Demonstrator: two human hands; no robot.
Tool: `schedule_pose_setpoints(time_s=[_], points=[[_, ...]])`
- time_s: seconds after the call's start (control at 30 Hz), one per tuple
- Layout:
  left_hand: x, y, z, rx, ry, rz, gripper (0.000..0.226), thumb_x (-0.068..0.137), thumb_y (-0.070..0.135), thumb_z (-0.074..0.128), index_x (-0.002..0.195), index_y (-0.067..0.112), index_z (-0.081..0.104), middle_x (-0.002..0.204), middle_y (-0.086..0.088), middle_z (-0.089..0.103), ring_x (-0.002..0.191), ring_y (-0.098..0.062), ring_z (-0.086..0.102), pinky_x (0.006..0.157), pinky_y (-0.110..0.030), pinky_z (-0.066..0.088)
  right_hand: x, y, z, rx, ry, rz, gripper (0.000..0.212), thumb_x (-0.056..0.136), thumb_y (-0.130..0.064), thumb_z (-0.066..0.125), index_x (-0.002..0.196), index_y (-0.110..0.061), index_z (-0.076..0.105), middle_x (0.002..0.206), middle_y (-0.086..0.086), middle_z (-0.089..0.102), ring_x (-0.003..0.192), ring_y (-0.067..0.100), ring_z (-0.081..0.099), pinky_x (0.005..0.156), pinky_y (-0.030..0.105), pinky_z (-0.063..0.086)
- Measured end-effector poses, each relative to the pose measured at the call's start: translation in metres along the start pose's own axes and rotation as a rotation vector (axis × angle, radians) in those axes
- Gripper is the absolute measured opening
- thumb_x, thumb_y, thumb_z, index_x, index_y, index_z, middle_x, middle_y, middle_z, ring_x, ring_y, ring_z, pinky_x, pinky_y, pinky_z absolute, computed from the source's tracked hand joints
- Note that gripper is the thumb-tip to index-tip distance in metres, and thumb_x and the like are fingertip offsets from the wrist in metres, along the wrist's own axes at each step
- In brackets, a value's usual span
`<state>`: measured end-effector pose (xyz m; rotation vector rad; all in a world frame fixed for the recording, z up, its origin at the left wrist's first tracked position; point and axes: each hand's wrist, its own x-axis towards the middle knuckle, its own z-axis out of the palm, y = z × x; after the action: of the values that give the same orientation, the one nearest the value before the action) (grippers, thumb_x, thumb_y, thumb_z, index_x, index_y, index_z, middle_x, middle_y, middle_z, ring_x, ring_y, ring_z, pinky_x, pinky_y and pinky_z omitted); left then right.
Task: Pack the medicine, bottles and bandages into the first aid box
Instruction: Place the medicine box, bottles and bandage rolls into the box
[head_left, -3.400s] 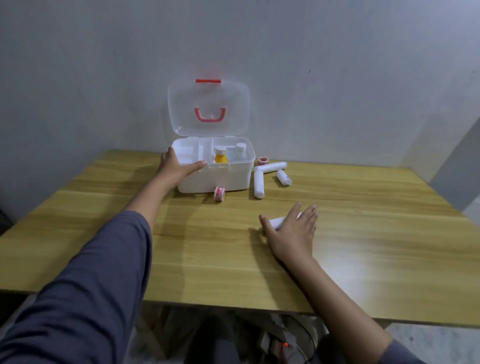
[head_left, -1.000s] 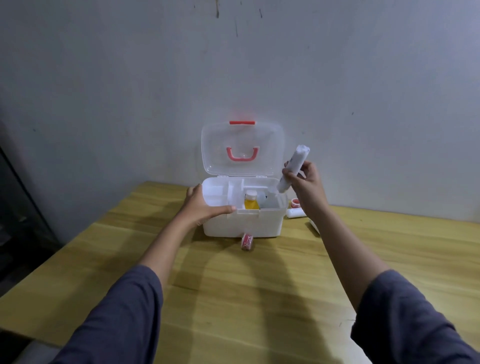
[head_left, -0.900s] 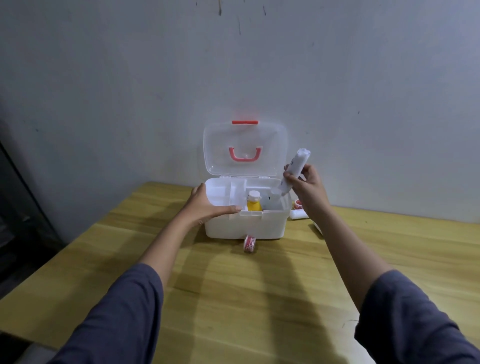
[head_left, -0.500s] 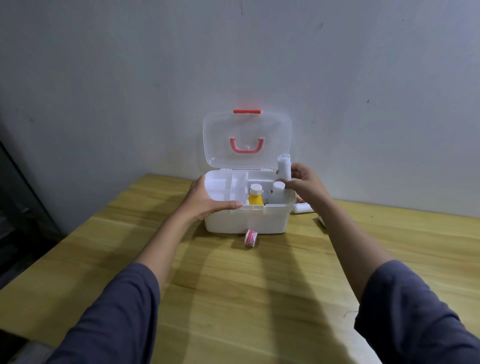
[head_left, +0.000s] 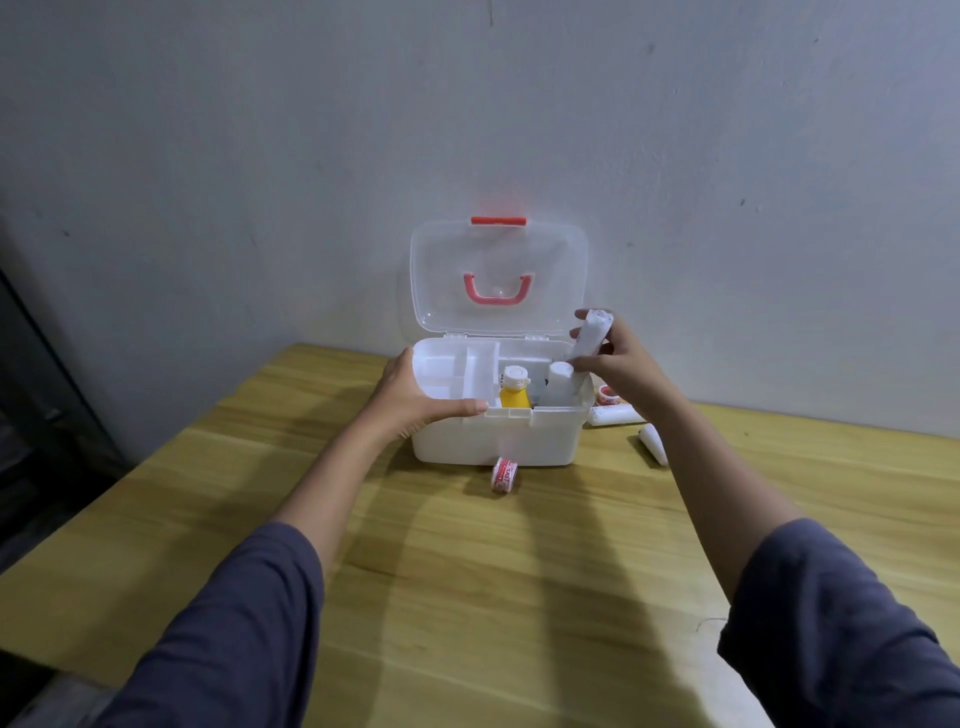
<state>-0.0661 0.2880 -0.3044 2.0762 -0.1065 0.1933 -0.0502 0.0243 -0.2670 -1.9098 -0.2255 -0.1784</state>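
1. Bandage roll (head_left: 589, 338): near upright, slightly tilted, over the box's right rear corner, lower end hidden behind the white bottle (head_left: 561, 382). The right hand (head_left: 621, 366) pinches it.
2. First aid box (head_left: 498, 439): lid (head_left: 498, 260) up, yellow bottle (head_left: 514, 397) and white bottle standing in the right compartment.
3. Left hand (head_left: 415, 402) grips the front-left rim; good brace.
4. Likely best: lower it straight into the gap beside the white bottle and let go once seated. Tilting risks tipping the bottles.
5. Unpacked on the wooden table (head_left: 467, 571): two loose bandage rolls (head_left: 615, 414) and a tape roll (head_left: 607, 396) to the right, another tape roll (head_left: 505, 474) in front.
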Motion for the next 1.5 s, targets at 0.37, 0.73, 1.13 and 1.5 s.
schedule_pose_setpoints(time_s=[0.37, 0.73, 1.13, 1.5], points=[[-0.006, -0.010, 0.005, -0.006, -0.007, -0.030, 0.120, 0.030, 0.066, 0.085, 0.138, 0.026, 0.052, 0.138, 0.003, 0.057, 0.128, -0.017, 0.055, 0.099, -0.031, 0.048, -0.006, 0.015, 0.004, -0.286, 0.055, -0.134, 0.019, 0.088, -0.018, 0.058, 0.107, -0.016, 0.056, 0.074, 0.003, 0.053, 0.069, 0.019, 0.049, 0.054, 0.031, 0.046], [-0.009, 0.000, 0.001, -0.041, 0.001, -0.015, 0.110, 0.029, 0.063, 0.082, 0.130, 0.029, 0.053, 0.134, 0.004, 0.060, 0.122, -0.014, 0.056, 0.089, -0.024, 0.044, 0.001, 0.018, 0.010, -0.455, 0.043, -0.182, 0.017, 0.080, -0.014, 0.067, 0.096, -0.010, 0.072, 0.095, 0.001, 0.056, 0.074, 0.015, 0.054, 0.055, 0.013, 0.043], [-0.008, -0.005, -0.015, -0.020, 0.030, -0.032, 0.116, 0.030, 0.064, 0.083, 0.135, 0.025, 0.053, 0.135, 0.005, 0.059, 0.124, -0.016, 0.057, 0.095, -0.030, 0.047, -0.028, 0.066, -0.008, -0.413, 0.275, -0.014, 0.040, 0.090, -0.023, 0.054, 0.128, -0.012, 0.050, 0.134, 0.010, 0.047, 0.126, 0.026, 0.043, 0.097, 0.028, 0.036], [-0.009, -0.003, -0.021, -0.016, 0.052, -0.030, 0.123, 0.029, 0.066, 0.081, 0.140, 0.023, 0.051, 0.137, 0.004, 0.055, 0.125, -0.015, 0.054, 0.093, -0.026, 0.042, -0.043, 0.100, -0.010, -0.870, -0.155, 0.032, 0.064, 0.096, -0.046, 0.029, 0.148, -0.024, 0.000, 0.159, -0.001, -0.007, 0.146, 0.014, -0.013, 0.118, 0.045, -0.007]])
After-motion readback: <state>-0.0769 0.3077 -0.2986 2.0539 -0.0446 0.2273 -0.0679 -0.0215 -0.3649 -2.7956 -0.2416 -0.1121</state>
